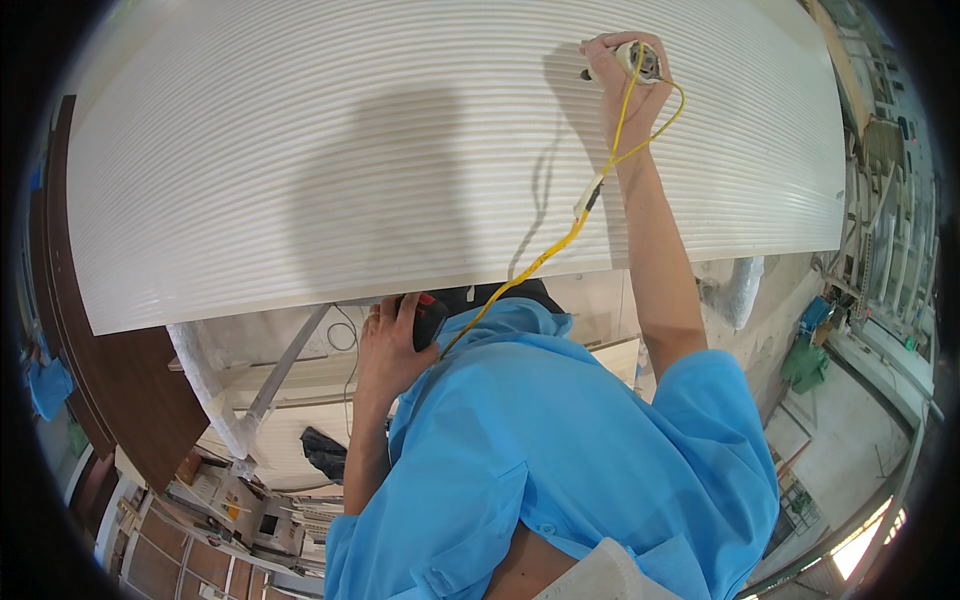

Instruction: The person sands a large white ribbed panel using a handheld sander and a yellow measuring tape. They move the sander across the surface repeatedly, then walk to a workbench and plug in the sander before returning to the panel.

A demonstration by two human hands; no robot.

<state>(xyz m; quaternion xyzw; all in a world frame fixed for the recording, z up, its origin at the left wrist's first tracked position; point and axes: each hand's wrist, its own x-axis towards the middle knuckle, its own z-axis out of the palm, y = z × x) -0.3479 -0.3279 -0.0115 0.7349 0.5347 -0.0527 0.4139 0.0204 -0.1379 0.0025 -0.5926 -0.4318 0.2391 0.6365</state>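
Note:
A large white ribbed panel (250,190) spreads out in front of me. My right hand (632,100) is stretched far over its right half, fingers wrapped round a small corded power tool (645,62) with a pale body and a round vented end. Its exact kind is unclear. From the tool a yellow cord (560,243) loops down through a joint (590,195) to my waist. Just beyond the panel's near edge, my left hand (385,350) is closed on a black-and-red object (431,322) at my waist, partly hidden by the fingers and my blue shirt.
Dark brown boards (130,385) stand at the left beside the panel. Under its near edge are wrapped supports (210,385) and pale boards (285,420). A green cloth (803,366) hangs at the right, near racks of long pieces (890,220).

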